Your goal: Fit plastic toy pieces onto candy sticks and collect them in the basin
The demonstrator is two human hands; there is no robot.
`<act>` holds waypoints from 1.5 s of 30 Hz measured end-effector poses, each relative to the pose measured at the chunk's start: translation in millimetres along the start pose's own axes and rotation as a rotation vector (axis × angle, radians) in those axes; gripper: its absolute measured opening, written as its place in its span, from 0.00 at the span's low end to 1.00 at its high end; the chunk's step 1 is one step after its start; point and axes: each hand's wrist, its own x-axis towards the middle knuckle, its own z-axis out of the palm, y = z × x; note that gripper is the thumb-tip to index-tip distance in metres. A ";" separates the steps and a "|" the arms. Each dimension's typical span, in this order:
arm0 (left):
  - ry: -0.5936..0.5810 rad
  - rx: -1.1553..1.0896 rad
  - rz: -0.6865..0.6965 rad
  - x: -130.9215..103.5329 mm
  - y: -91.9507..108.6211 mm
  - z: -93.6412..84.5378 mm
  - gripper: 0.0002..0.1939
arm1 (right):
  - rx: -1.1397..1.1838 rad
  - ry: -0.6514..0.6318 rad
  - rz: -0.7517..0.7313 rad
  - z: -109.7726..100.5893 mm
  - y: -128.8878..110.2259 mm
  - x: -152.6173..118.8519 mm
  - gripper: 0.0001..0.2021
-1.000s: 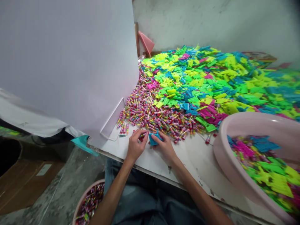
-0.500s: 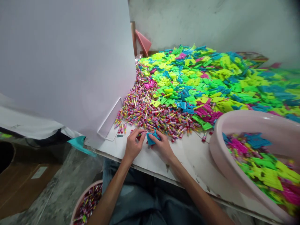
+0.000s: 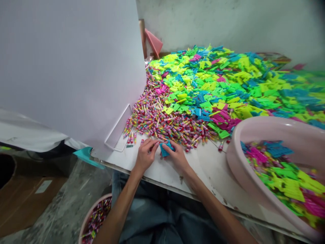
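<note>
Near the front edge of the white table (image 3: 203, 169), my right hand (image 3: 176, 154) grips a blue plastic piece (image 3: 165, 149) between thumb and fingers. Close on its left, my left hand (image 3: 147, 154) is closed in a pinch, its fingertips touching or nearly touching the blue piece; what they hold is too small to make out. Just beyond both hands lies a heap of small pink and multicoloured tubes (image 3: 162, 122). Behind it rises a large pile of green, yellow, blue and pink plastic pieces (image 3: 218, 81).
A pink basin (image 3: 236, 159) with mixed plastic pieces stands at the right. A big white panel (image 3: 71, 67) and a clear frame (image 3: 118, 130) are at the left. Another tub (image 3: 85, 225) of tubes is below, near a cardboard box (image 3: 27, 203). A pink funnel-like piece (image 3: 154, 42) leans at the back.
My left fingers have drawn closer together beside the blue piece. The blue piece has tilted slightly in my right hand. The whole view has shifted a little.
</note>
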 end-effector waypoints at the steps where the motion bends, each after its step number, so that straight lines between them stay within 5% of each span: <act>1: -0.007 0.006 0.007 -0.1 -0.7 0.4 0.11 | 0.000 -0.002 0.001 -0.5 -0.6 -0.2 0.20; 12: -0.073 0.180 0.134 -4.3 -2.4 2.0 0.12 | 0.060 0.014 0.050 -2.9 1.5 1.2 0.25; 18: -0.008 0.447 0.086 -12.4 7.6 8.8 0.15 | 0.068 0.036 0.061 -2.3 5.0 4.1 0.25; 26: -0.084 0.701 0.091 -18.2 13.1 17.3 0.34 | 0.045 0.055 0.051 -4.8 7.3 6.2 0.19; 39: -0.110 0.715 0.110 -15.6 10.7 11.2 0.30 | -0.052 0.119 -0.016 -4.7 9.7 6.9 0.17; 45: -0.122 0.723 0.140 -15.7 13.8 10.0 0.20 | -0.006 0.088 0.022 -3.3 7.9 6.3 0.20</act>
